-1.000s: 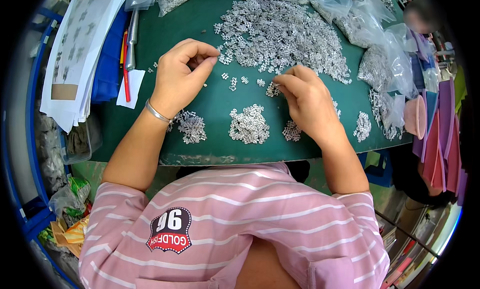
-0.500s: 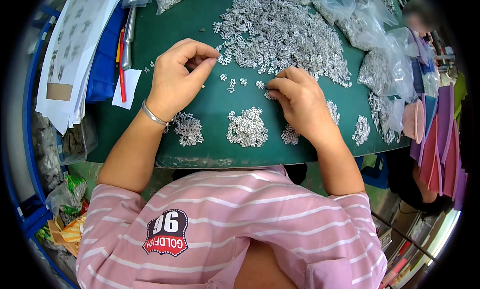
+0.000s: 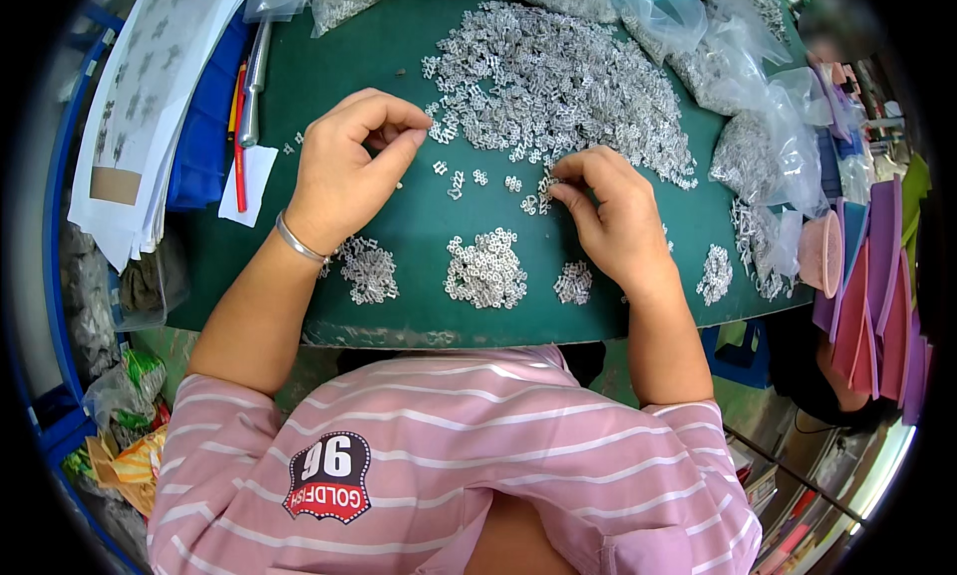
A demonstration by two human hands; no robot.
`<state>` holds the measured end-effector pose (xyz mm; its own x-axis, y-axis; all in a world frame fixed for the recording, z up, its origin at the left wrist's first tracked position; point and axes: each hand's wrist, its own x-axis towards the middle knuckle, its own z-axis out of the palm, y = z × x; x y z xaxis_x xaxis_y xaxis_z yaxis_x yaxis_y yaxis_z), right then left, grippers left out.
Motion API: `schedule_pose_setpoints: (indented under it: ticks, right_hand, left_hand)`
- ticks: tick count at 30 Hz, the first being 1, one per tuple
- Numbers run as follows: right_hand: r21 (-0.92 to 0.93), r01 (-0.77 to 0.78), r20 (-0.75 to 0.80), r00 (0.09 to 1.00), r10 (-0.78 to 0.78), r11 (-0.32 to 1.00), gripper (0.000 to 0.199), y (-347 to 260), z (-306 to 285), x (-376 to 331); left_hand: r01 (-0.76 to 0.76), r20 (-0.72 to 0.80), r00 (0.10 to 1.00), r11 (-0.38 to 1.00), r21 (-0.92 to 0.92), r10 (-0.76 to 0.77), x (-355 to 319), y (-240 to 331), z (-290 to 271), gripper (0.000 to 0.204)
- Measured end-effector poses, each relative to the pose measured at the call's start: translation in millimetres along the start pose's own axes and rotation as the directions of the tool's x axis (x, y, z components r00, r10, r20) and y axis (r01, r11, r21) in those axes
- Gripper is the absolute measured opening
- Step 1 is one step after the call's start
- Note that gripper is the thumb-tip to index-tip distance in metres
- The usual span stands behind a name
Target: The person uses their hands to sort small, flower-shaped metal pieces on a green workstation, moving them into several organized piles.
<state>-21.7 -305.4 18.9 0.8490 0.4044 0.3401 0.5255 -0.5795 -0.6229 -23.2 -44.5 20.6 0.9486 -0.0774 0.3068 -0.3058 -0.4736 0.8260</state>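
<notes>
Near: person in a pink shirt with white stripes [image 3: 429, 495], at a green counter [image 3: 419, 311], its near edge scuffed pale. Greenish floor below; blue stool [image 3: 736, 356] down on the right. Near left, a jumble of packets [image 3: 135, 455] by the blue rack [image 3: 62, 433].

Near part of counter: row of small silvery piles. Left pile [image 3: 369, 273]; middle pile [image 3: 485, 269], biggest of the row; small pile [image 3: 573, 283]; right pile [image 3: 715, 274]. Pink container [image 3: 820, 254] and coloured panels [image 3: 877, 286] farther right.

Beyond the row, loose pieces [image 3: 457, 184] lie between the hands. Right hand [image 3: 616, 211]: grip narrow, fingertips beside a few pieces; cannot tell if one is pinched. Left hand [image 3: 349, 166]: grip narrow, at the heap's left edge; contents cannot be told.

Left of it: red pen [image 3: 239, 181] over a white slip [image 3: 259, 174], metal rod [image 3: 251, 117], blue tray [image 3: 204, 137], printed sheets [image 3: 130, 107].

Far: large heap [image 3: 558, 82] of pieces, bordered far and right by filled clear bags [image 3: 743, 156].
</notes>
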Motion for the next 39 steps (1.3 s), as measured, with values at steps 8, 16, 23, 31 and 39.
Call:
schedule_pose_setpoints:
  ticks: [8,16,23,31,39]
  right_hand:
    - [-0.024,0.181,0.086,0.98,-0.178,0.983,0.01,-2.4,4.7,-0.8]
    - [-0.059,0.172,0.101,0.981,-0.166,0.983,0.01,-5.0,2.1,-1.7]
    - [-0.059,0.1,-0.015,0.995,-0.101,0.993,0.006,4.0,3.0,-1.0]
    - [-0.098,0.167,0.147,0.977,-0.152,0.981,0.014,-4.0,1.8,-3.3]
    - [-0.04,0.187,0.12,0.976,-0.181,0.982,0.014,-4.6,5.3,-5.0]
  left_hand:
    - [0.011,0.009,1.0,0.999,0.04,-0.011,-0.7,0.7,0.0,0.007]
    - [0.017,0.002,1.0,1.0,0.009,-0.017,-1.3,1.9,1.3,0.007]
    - [-0.007,-0.002,1.0,1.0,0.024,0.007,-0.7,1.4,1.6,0.006]
    - [-0.013,-0.018,1.0,1.0,0.024,0.013,-0.9,1.3,2.1,0.007]
    - [0.0,-0.019,1.0,1.0,0.029,0.0,-1.3,2.0,2.3,0.008]
